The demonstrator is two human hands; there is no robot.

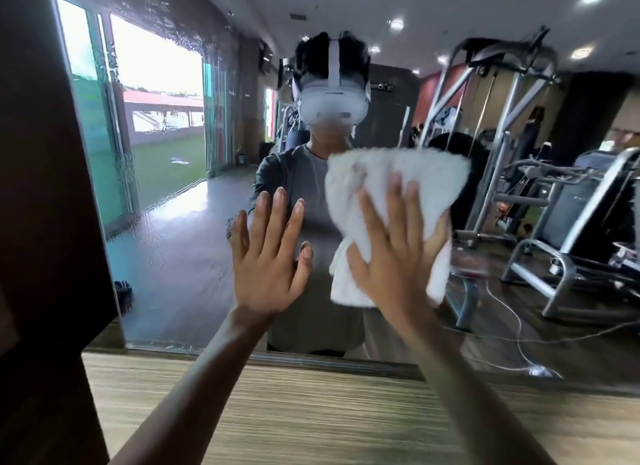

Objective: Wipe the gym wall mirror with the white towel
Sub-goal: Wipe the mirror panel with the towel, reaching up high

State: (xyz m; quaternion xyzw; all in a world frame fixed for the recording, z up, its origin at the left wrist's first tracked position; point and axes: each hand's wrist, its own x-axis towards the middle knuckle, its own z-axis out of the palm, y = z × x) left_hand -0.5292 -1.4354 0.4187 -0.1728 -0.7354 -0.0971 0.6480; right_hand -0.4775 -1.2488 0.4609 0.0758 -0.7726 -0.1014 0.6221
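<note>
I see left hand flat on gym wall mirror, fingers straight and spread, holding nothing. Right hand just beside it, fingers extended, not curled, pressing white towel against glass, over chest of my reflection. Towel bunched, upper part fanned above fingertips, lower end hanging below palm. Droplets and streaks on mirror's left portion. Wood-grain ledge under mirror. Gym machines reflected at right.

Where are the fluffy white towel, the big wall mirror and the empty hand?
Fluffy white cloth towel point(398, 173), head view: upper bunched part.
Large glass wall mirror point(166, 256), head view: wet glass near its left edge.
Empty left hand point(270, 260), head view: back of the hand.
</note>
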